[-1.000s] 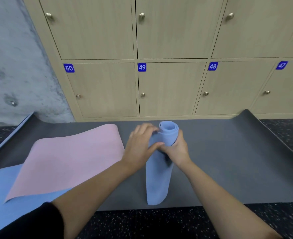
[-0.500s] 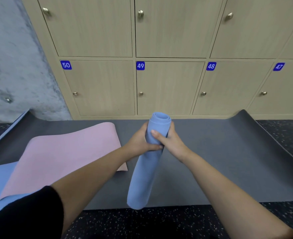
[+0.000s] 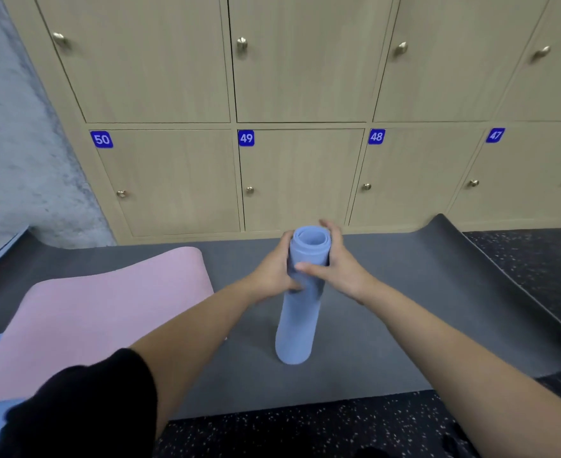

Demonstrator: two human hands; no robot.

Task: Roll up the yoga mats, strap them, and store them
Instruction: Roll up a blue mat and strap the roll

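On the dark grey floor mat, a rolled light-blue foam yoga mat stands on end, with the left hand and right hand both wrapped around its upper part. Left of it lies an unrolled pink yoga mat; pale wooden numbered lockers stand beyond.

Left hand, right hand, both clasping rolled mat

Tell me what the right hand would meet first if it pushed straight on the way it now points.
The rolled blue mat: the right hand grips it near the top, pointing inward toward the left hand on the other side. The exact angle is unclear.
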